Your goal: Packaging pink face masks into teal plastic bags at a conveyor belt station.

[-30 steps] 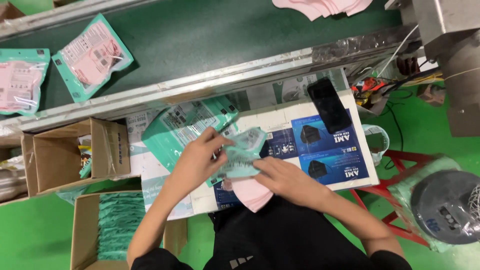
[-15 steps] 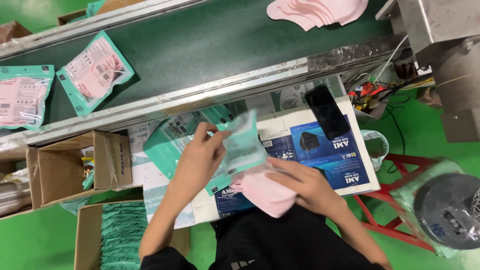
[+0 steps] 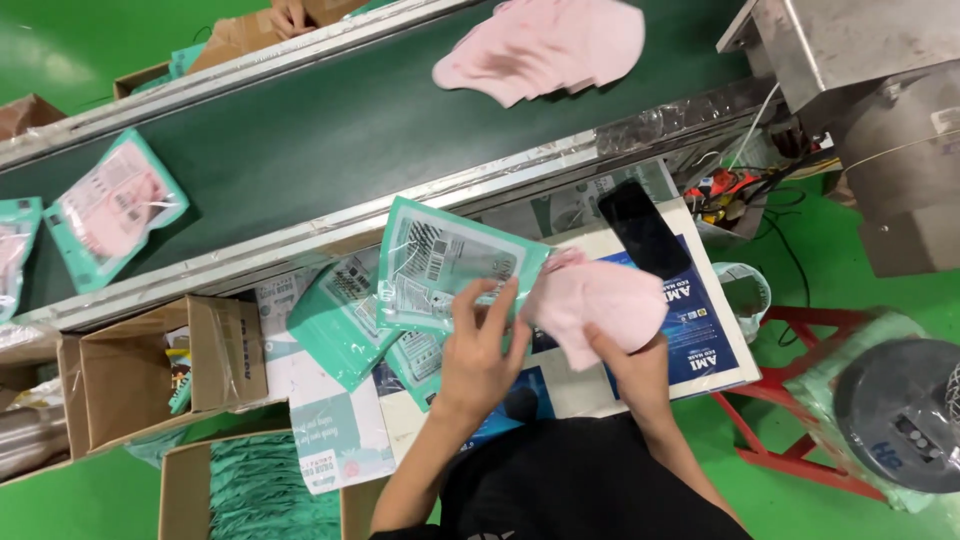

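Green flooring surrounds a small work table [image 3: 735, 372] set against a dark conveyor belt [image 3: 330, 130]. On the belt lie a filled teal pouch [image 3: 112, 212] at the left and a loose pile of pink masks [image 3: 545, 45] at the upper right. A black phone [image 3: 642, 228] rests on the table's far edge, and open cardboard boxes [image 3: 150, 370] stand to the left.

Left hand [image 3: 480, 350]: fingers closed on the lower right edge of a teal-bordered clear pouch [image 3: 450, 265], held above the table. Right hand [image 3: 630, 365]: closed on a stack of pink masks [image 3: 595, 300], pinched at its lower edge.

Orientation: the pouch's long axis runs roughly left to right, tilted slightly downward to the right; its right-hand end faces the mask stack. Whether that end is open cannot be told. The stack's pointed end is directed left, touching or just beside the pouch.

Hazards, as a judgement: the stack is held at one edge only, so individual masks may fan out or slip free. A pouch gripped at one edge may fold or sag, and spare pouches [image 3: 345, 320] lying underneath may be disturbed.
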